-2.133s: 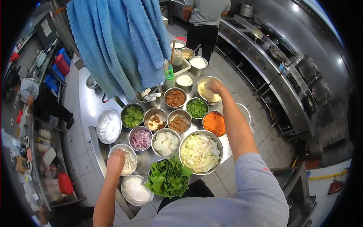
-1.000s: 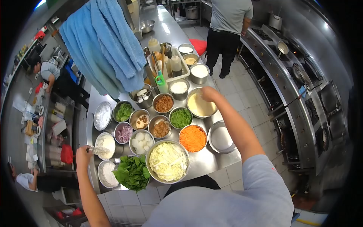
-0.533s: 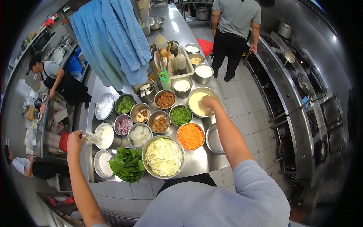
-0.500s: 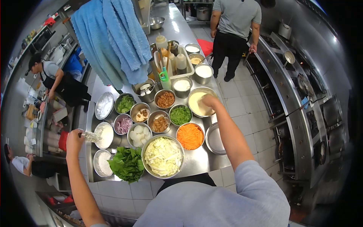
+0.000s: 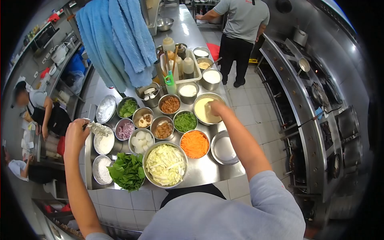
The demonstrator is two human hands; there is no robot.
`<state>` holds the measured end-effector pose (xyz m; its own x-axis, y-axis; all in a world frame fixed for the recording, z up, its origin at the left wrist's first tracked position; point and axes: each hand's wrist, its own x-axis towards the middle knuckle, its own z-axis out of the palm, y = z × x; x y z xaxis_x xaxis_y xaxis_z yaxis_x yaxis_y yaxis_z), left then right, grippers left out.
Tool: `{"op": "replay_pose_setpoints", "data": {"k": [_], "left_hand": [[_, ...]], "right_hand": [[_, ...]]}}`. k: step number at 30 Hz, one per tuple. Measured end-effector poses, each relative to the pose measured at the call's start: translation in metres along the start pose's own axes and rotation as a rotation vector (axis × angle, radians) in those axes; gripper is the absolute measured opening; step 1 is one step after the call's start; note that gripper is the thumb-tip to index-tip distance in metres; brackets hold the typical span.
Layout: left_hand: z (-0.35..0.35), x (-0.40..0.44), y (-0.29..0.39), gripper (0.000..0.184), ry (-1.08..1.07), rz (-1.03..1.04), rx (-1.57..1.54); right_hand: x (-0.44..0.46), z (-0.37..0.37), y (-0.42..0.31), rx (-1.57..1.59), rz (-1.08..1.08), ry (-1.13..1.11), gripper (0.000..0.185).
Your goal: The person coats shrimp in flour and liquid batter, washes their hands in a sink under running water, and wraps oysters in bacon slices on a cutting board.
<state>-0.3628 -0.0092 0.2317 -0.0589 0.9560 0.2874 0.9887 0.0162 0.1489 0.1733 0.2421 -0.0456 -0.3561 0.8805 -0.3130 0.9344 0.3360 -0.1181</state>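
Observation:
My left hand (image 5: 76,138) is closed around one end of a long, lumpy piece coated in white flour (image 5: 101,129). The piece is held out over the bowl of white flour (image 5: 104,145) at the left. My right hand (image 5: 216,108) reaches into a steel bowl of pale yellow batter (image 5: 203,109); its fingertips are hidden from view. Close to that hand are bowls of chopped green herbs (image 5: 185,121) and shredded carrot (image 5: 195,144). Beneath my left hand stands another bowl of white powder (image 5: 103,171), beside dark leafy greens (image 5: 127,171).
Sliced cabbage (image 5: 166,165), white rounds (image 5: 142,141) and red onion (image 5: 125,130) fill bowls on the steel counter. An empty steel pan (image 5: 225,148) lies right. Blue towels (image 5: 120,40) hang ahead. Co-workers stand behind the counter (image 5: 244,36) and leftward (image 5: 42,108); stoves (image 5: 316,120) line the right.
My view has shifted slightly. The floured piece now tilts downward from my left hand. The co-worker at the back has stretched an arm leftward, and the one at left has turned.

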Motion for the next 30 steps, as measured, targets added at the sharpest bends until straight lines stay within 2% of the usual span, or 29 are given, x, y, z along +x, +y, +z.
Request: {"op": "replay_pose_setpoints", "data": {"k": [1, 3, 4, 5, 8, 11, 12, 17, 22, 24, 25, 27, 30], "left_hand": [[-0.002, 0.003, 0.011, 0.022, 0.0, 0.001, 0.006], [-0.006, 0.011, 0.031, 0.023, -0.013, 0.059, 0.015], [-0.004, 0.018, 0.034, 0.024, -0.056, 0.078, -0.017], [-0.002, 0.023, 0.038, 0.024, -0.053, 0.082, -0.015], [-0.001, 0.037, 0.079, 0.023, -0.065, 0.161, 0.01], [0.013, 0.054, 0.114, 0.023, -0.113, 0.195, -0.034], [0.021, 0.059, 0.125, 0.022, -0.115, 0.238, -0.078], [0.066, 0.094, 0.206, 0.021, -0.181, 0.395, -0.174], [0.134, 0.133, 0.281, 0.022, -0.26, 0.523, -0.235], [0.165, 0.138, 0.303, 0.021, -0.271, 0.553, -0.261], [0.184, 0.141, 0.313, 0.021, -0.278, 0.572, -0.29], [0.239, 0.138, 0.325, 0.019, -0.245, 0.595, -0.277], [0.3, 0.114, 0.338, 0.016, -0.309, 0.607, -0.245]], "right_hand": [[0.003, 0.005, -0.003, 0.005, -0.002, 0.002, 0.057], [0.011, 0.019, -0.01, 0.122, 0.208, -0.1, 0.059], [0.014, 0.034, -0.011, 0.069, 0.146, 0.007, 0.05], [0.019, 0.042, -0.006, 0.072, 0.147, 0.011, 0.05], [0.004, 0.021, -0.017, 0.055, -0.015, -0.128, 0.036], [0.003, 0.007, 0.001, 0.166, -0.112, -0.057, 0.039], [-0.011, -0.013, -0.002, 0.258, -0.022, -0.067, 0.041], [-0.024, -0.035, 0.019, 0.393, -0.053, 0.04, 0.037], [-0.017, -0.032, 0.033, 0.49, 0.068, 0.075, 0.04], [-0.02, -0.039, 0.033, 0.708, 0.173, 0.134, 0.044], [-0.016, -0.037, 0.036, 0.717, 0.184, 0.141, 0.044], [-0.009, -0.03, 0.042, 1.093, 0.267, 0.21, 0.048], [-0.026, -0.042, 0.027, 1.045, 0.294, 0.271, 0.051]]}}
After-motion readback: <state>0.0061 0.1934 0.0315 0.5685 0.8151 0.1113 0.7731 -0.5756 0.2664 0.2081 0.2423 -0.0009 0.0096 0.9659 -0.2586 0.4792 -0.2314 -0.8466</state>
